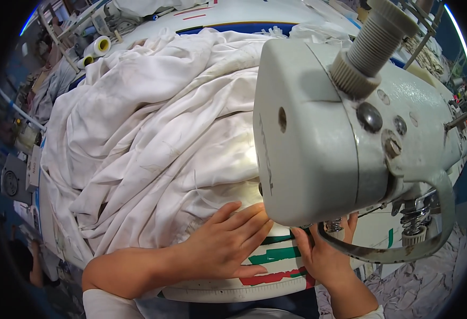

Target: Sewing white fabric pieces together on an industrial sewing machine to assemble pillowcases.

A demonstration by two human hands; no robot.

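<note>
A large heap of white fabric point(137, 133) lies bunched over the sewing table, left of a pale grey sewing machine head point(308, 138). My left hand point(225, 242) rests flat on the fabric's near right edge, fingers stretched toward the machine and thumb spread. The fingertips reach the lower corner of the machine head. My right hand point(326, 260) lies under the machine's front, its thumb and fingers apart. The machine covers part of those fingers, and the needle area is hidden. Between my hands, green tape point(276, 255) and red tape point(268, 278) mark the table.
A curved metal lever point(446, 212) and a spring tension knob point(414, 234) stick out close above my right hand. A ruler strip point(217, 293) runs along the table's near edge. Yellow-cored thread cones point(101, 45) stand at the far left. More pale fabric point(430, 276) lies below right.
</note>
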